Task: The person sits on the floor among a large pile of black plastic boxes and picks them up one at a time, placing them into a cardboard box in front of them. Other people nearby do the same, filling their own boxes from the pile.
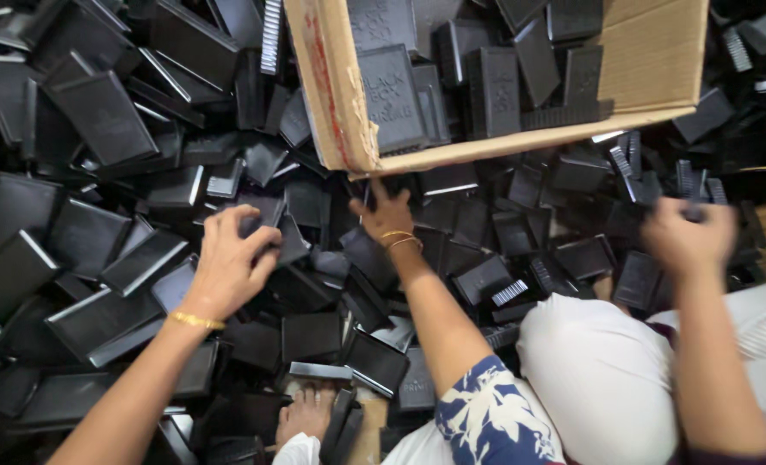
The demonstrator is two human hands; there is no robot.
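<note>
Left hand (228, 263) reaches toward 1 o'clock, fingers curled narrowly around a black case (263, 213), its long axis unclear. At 3 o'clock the blurred right hand (688, 237) is fisted around a black piece (694, 212).

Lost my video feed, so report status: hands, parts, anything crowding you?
Left hand grasping black plastic piece in pile. Right hand gripping small black part. Another person's hand reaches between, below cardboard box.

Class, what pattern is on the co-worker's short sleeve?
White flowers on dark blue, on the sleeve; the head view shows it best.
</note>
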